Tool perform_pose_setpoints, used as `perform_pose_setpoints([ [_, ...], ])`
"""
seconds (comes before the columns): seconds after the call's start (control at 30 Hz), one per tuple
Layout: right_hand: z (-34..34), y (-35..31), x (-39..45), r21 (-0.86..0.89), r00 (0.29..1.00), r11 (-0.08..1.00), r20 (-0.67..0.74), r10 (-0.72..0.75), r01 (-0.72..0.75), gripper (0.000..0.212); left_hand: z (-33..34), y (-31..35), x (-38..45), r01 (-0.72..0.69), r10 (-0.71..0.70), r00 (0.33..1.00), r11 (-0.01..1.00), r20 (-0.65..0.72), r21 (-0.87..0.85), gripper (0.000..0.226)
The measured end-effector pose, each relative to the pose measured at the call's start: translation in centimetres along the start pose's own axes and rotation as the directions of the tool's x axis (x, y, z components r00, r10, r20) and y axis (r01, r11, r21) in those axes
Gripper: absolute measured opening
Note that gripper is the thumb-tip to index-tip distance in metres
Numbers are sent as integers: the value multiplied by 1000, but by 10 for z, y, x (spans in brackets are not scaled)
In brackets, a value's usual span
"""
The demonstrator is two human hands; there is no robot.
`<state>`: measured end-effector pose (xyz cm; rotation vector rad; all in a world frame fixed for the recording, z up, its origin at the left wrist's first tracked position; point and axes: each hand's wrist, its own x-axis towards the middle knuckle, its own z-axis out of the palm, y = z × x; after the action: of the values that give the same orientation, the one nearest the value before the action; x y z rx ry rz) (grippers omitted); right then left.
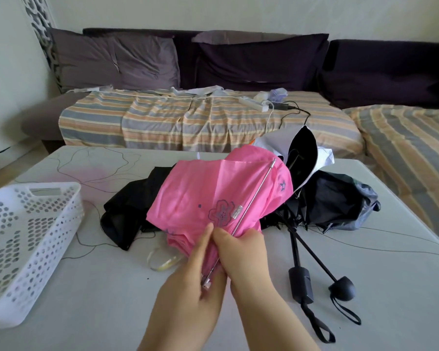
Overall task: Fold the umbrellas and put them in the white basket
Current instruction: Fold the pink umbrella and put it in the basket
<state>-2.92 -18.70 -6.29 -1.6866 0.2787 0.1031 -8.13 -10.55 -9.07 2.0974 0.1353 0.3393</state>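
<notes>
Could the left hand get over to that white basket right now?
Probably yes: bare table lies between the left hand and the white basket, but it grips the pink umbrella.

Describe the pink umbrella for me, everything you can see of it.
The pink umbrella has a thin, shiny pink fabric canopy printed with a dark flower outline and a small star. It is collapsed but loose, not yet rolled. A silver metal rib runs diagonally across the cloth, ending in a small tip near the left hand. Both hands grip its gathered lower end, the right hand beside the left. It is held over the grey table, overlapping the black umbrellas behind.
</notes>
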Motion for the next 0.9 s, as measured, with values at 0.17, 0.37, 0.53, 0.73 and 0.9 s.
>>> perform_pose_setpoints([
  [0.17,-7,-7,-2,-81,998,995,42,-54,58,27,-11,10,-4,70,-37,993,949,113,-309,59],
  [0.37,-12,-10,-3,-2,970,981,154,-191,193,45,-22,21,-2,132,-125,991,839,49,-528,45],
  [0.53,-15,7,8,-539,911,759,38,-411,365,29,-32,29,0,155,-270,962,637,-31,-755,28],
  [0.73,-20,-3,0,-341,713,695,-92,-695,633,14,-41,25,4,179,-313,950,530,4,-829,31],
  [0.9,-10,-21,-23,-319,395,352,81,-915,880,11,-36,17,4,182,-293,956,634,-15,-752,32],
])
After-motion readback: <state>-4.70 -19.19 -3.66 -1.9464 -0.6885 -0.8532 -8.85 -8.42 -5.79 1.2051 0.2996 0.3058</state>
